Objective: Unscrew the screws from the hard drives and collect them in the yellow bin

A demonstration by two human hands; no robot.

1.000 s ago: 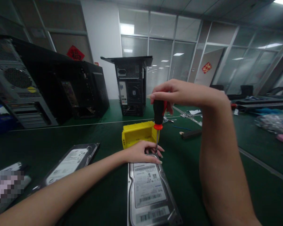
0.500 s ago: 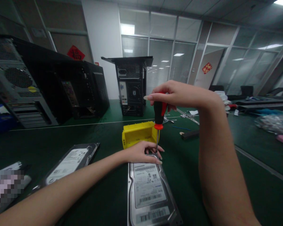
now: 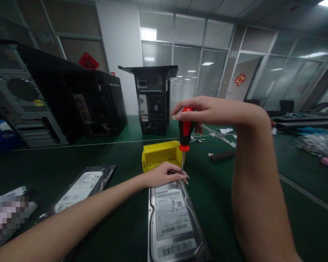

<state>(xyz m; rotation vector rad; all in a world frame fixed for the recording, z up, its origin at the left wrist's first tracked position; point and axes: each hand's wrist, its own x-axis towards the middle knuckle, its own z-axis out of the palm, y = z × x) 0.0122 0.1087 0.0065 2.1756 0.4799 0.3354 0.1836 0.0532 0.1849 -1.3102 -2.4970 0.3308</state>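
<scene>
A silver hard disk drive (image 3: 175, 218) with a white label lies lengthwise in front of me, its near end cut off by the frame. My left hand (image 3: 164, 174) rests on its far end, thumb and fingers closed around the far edge, close to the screwdriver's shaft. My right hand (image 3: 196, 111) is wrapped loosely around the black-and-red handle of an upright screwdriver (image 3: 185, 133), its palm above the red cap. The shaft runs down to the drive's far edge, where fingers hide the tip. Just behind my left hand stands a yellow plastic bin (image 3: 161, 149) on its side.
A second hard drive (image 3: 82, 189) lies left, partly behind my left forearm. Open computer cases stand at the back left (image 3: 57, 98) and centre (image 3: 153, 102). Right of the bin are a black bar (image 3: 222, 155) and small metal parts. Clear plastic bags (image 3: 321, 142) lie far right.
My right hand has opened slightly around the handle, uncovering its red cap, and its wrist has moved right. My left thumb has drawn back toward the shaft, exposing a screw on the drive.
</scene>
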